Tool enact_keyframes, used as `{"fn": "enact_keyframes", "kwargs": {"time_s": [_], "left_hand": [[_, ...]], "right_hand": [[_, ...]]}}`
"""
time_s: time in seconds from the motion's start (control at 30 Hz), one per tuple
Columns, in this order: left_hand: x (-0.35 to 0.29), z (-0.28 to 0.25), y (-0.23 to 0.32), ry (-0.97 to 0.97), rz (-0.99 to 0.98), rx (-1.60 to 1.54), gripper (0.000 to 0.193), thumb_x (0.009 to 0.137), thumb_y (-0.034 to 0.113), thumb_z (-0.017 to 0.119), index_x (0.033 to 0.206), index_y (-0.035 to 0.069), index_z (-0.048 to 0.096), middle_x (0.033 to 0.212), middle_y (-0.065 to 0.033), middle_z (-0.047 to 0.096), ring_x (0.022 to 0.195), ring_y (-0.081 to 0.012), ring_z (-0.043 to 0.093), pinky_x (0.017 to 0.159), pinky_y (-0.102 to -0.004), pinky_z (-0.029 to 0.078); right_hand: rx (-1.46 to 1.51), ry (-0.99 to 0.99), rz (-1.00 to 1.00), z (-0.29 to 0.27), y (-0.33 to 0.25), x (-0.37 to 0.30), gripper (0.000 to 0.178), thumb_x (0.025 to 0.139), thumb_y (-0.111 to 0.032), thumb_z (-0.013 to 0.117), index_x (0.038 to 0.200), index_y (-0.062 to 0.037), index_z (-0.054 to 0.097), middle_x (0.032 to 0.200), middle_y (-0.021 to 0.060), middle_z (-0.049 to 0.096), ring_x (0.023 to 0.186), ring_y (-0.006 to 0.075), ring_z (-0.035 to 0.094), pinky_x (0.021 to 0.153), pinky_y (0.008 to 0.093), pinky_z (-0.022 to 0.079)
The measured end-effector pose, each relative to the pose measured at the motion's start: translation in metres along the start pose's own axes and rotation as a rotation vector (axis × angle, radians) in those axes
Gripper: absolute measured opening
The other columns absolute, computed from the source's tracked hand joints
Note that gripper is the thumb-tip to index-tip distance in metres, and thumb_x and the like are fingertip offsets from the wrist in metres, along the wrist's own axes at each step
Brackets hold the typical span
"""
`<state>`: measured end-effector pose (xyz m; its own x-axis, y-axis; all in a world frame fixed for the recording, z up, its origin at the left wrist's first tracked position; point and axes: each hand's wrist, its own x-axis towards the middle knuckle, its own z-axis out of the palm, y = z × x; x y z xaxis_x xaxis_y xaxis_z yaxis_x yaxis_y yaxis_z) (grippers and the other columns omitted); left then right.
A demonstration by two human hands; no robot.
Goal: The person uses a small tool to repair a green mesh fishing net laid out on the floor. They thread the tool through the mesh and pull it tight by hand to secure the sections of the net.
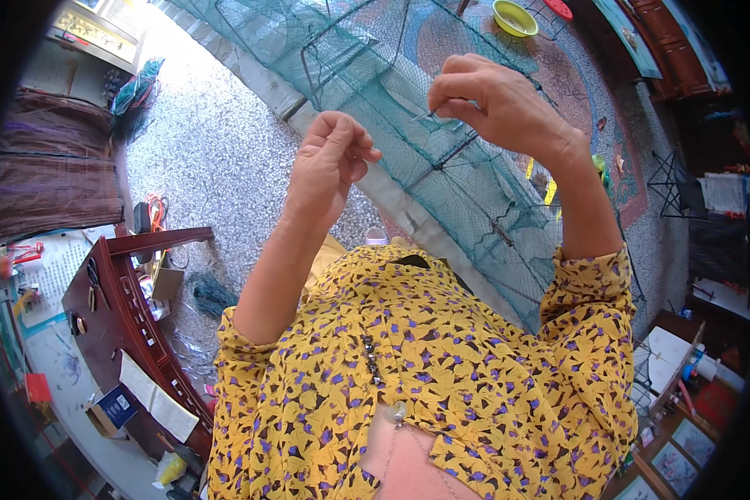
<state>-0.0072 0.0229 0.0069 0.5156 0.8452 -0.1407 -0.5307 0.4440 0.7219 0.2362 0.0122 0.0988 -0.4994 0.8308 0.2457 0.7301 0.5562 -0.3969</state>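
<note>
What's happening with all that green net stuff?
A person in a yellow patterned shirt has both hands raised by blue-green netting with dark frame bars. The right hand pinches a thin, pale, needle-like piece. The left hand is curled; I can't tell if it holds anything.

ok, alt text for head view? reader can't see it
A person's right hand pinches a slim pale object above blue-green netting; the left hand is raised alongside, partly curled. The wearer's yellow patterned shirt fills the lower middle.
</note>
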Motion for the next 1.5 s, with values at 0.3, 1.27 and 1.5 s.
{"fn": "enact_keyframes", "kwargs": {"time_s": [0.3, 1.27, 1.5], "left_hand": [[-0.006, 0.008, -0.008, 0.111, -0.026, 0.092, 0.014, 0.099, 0.019, 0.047, 0.092, 0.008, 0.051, 0.103, -0.0112, 0.061, 0.068, -0.0059, 0.056, 0.048, -0.0154, 0.039], [-0.007, 0.012, -0.025, 0.108, 0.187, 0.399, 0.02, 0.091, 0.003, 0.053, 0.11, 0.009, 0.054, 0.09, 0.0007, 0.055, 0.076, -0.0059, 0.051, 0.06, -0.0187, 0.039], [-0.005, 0.04, -0.004, -0.021, 0.297, 0.81, 0.01, 0.093, 0.012, 0.059, 0.095, 0.003, 0.056, 0.09, -0.0023, 0.049, 0.082, -0.0086, 0.05, 0.069, -0.0212, 0.042]], "right_hand": [[-0.015, -0.073, 0.145, 0.023, 0.005, 0.001, 0.004, 0.082, -0.016, 0.065, 0.084, -0.0125, 0.065, 0.087, 0.0039, 0.057, 0.09, 0.0236, 0.058, 0.075, 0.0352, 0.046], [0.276, 0.31, -0.296, 0.049, -0.061, 0.039, 0.014, 0.08, -0.015, 0.068, 0.086, -0.0054, 0.06, 0.083, 0.0054, 0.055, 0.082, 0.0251, 0.057, 0.072, 0.0344, 0.047], [1.086, 0.701, -0.222, -0.009, -0.088, 0.066, 0.013, 0.093, -0.019, 0.057, 0.086, -0.0068, 0.057, 0.069, 0.0044, 0.056, 0.055, 0.0154, 0.051, 0.051, 0.0247, 0.041]]}}
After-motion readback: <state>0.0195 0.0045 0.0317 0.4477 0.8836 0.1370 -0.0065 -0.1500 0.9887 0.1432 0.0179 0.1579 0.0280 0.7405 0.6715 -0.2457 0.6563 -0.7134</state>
